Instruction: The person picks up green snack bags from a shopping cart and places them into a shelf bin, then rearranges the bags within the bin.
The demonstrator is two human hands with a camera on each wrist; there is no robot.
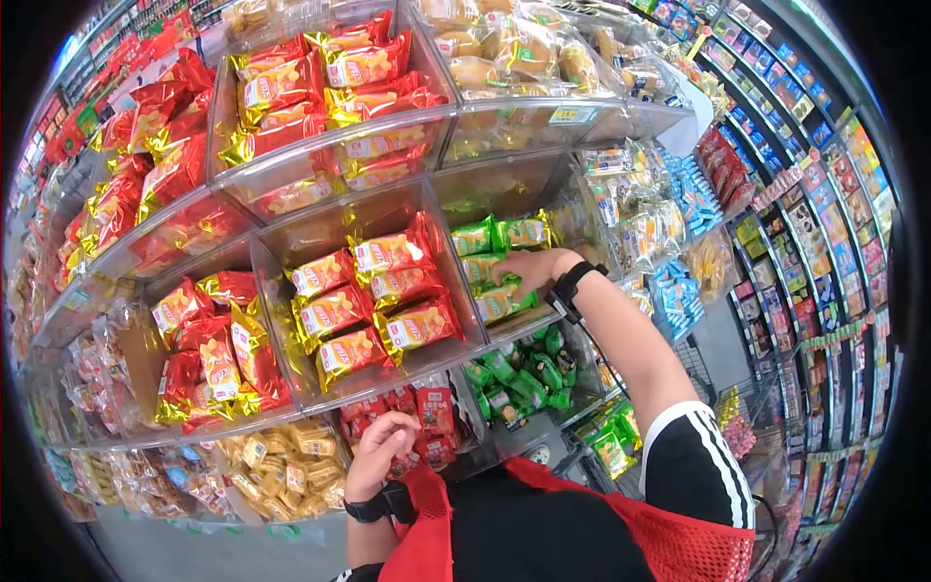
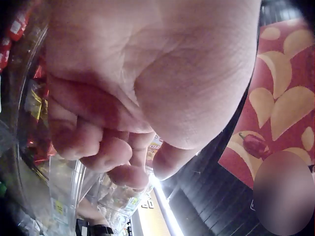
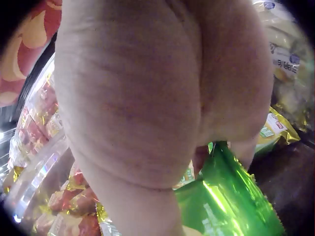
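My right hand (image 1: 529, 272) reaches into a clear bin of green packets (image 1: 472, 238) on the middle tier. In the right wrist view, the thumb and fingers of the right hand (image 3: 162, 93) pinch the end of a green packet (image 3: 229, 196); the fingertips are partly hidden. Loosely curled and holding nothing, my left hand (image 1: 385, 448) hangs in front of small red packets (image 1: 436, 412) below the tier's front edge. The left wrist view shows the palm and bent fingers of the left hand (image 2: 147, 88) with nothing between them.
Red packets (image 1: 417, 325) fill the bins to the left, behind a clear front wall (image 1: 388, 373). More green packets (image 1: 529, 383) lie on the lower tier. Gold packets (image 1: 286, 470) are at the lower left. Blue packets (image 1: 679, 296) and a shopping cart (image 1: 761, 412) stand right of the right arm.
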